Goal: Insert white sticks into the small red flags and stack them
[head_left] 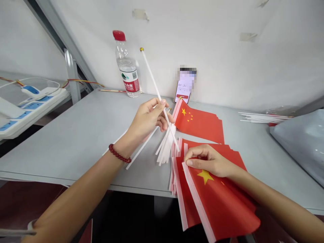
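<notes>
Between thumb and fingers, my left hand pinches a white stick with a gold ball at its upper end; the stick slants down to the right. My right hand grips a red flag by the top corner of its white sleeve. Under it lie more red flags, overhanging the table's front edge. Behind them is a stack of flags on sticks, whose white sticks fan toward the front. Loose white sticks lie under my left hand and forearm.
A water bottle and a phone stand at the back of the grey table. More white sticks and a grey plastic bag are at the right. A power strip with cables is at the left.
</notes>
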`<state>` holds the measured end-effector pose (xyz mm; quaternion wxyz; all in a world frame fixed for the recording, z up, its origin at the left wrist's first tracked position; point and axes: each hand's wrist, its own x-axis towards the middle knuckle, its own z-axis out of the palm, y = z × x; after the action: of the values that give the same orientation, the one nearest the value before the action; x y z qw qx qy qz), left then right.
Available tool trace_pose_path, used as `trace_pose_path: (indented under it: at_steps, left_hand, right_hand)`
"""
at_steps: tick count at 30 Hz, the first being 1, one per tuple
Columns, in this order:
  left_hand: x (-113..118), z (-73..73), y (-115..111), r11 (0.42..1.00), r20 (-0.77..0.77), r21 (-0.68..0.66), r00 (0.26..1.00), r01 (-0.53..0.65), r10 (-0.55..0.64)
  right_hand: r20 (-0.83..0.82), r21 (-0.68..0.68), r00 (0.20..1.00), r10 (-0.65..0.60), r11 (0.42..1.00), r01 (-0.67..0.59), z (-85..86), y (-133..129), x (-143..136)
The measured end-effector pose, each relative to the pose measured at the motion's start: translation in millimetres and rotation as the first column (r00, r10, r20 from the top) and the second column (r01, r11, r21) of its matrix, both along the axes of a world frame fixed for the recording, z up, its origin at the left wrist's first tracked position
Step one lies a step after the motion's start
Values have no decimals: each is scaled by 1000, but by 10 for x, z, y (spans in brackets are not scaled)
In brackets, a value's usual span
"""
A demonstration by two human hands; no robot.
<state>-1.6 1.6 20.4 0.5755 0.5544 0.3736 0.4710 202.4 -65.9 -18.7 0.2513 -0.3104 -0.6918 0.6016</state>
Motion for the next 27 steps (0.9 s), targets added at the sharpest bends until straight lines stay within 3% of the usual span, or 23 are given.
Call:
trace_pose_path:
  at_steps: [2,6,11,18,24,27]
  left_hand:
    - [24,-11,-11,999,-55,-14,997,-50,49]
    - [68,-38,-58,999,-109,37,994,17,-13]
    - [69,-52,-90,994,-154,76,986,80,-67]
    - [126,-34,-170,994,-190,96,981,53,-34]
    - [107,-48,-172,956,-376,36,891,290,-256]
    - [90,-62,-145,963,-364,11,898,268,-246]
  right_hand:
    - [75,83,994,-76,994,69,-13,-2,-15]
    - [162,196,966,-202,966,169,-68,13,-42]
    - [172,248,968,-184,959,138,-114,47,-61]
    - [217,381,940,-263,909,167,-142,45,-76]
    - [197,416,941,-274,893,173,-183,43,-61]
    - [186,435,943,-275,884,172,-191,44,-63]
